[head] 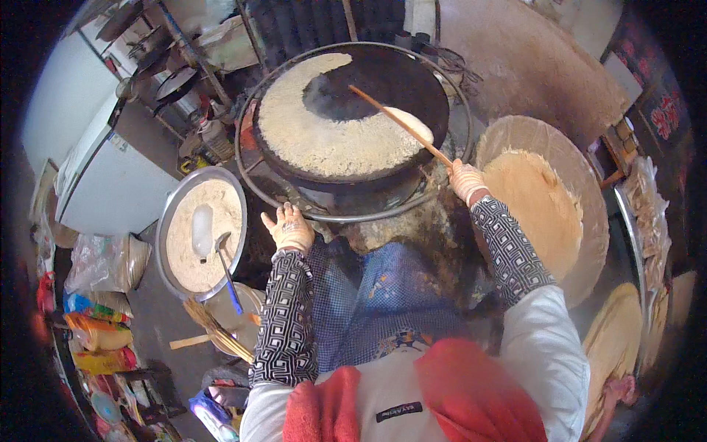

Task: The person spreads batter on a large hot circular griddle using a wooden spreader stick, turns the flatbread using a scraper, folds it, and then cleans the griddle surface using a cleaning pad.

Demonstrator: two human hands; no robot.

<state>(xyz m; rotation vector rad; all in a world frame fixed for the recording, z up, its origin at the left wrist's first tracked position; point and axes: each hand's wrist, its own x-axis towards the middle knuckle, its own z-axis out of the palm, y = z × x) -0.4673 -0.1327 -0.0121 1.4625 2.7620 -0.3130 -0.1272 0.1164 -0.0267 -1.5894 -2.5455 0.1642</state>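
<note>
My right hand (467,180), in a pale glove, grips a long wooden stick (397,120). The stick slants over a large round black griddle (397,72), its far tip above the bare dark middle. Pale batter (337,145) lies across the griddle in a broad crescent, with a thicker wet-looking lump (411,122) at its right end, under the stick. My left hand (291,229), gloved too, has its fingers apart at the near left of the metal ring (359,218) around the griddle. It holds nothing that I can see.
At right stands a wide basin (594,237) of tan batter (530,204). A metal bowl (161,243) of pale meal (185,265) at left holds a clear bottle (202,229) and a blue-handled scoop (231,287). Below it lies a straw brush (215,329). A stack of flat rounds (613,331) is at lower right.
</note>
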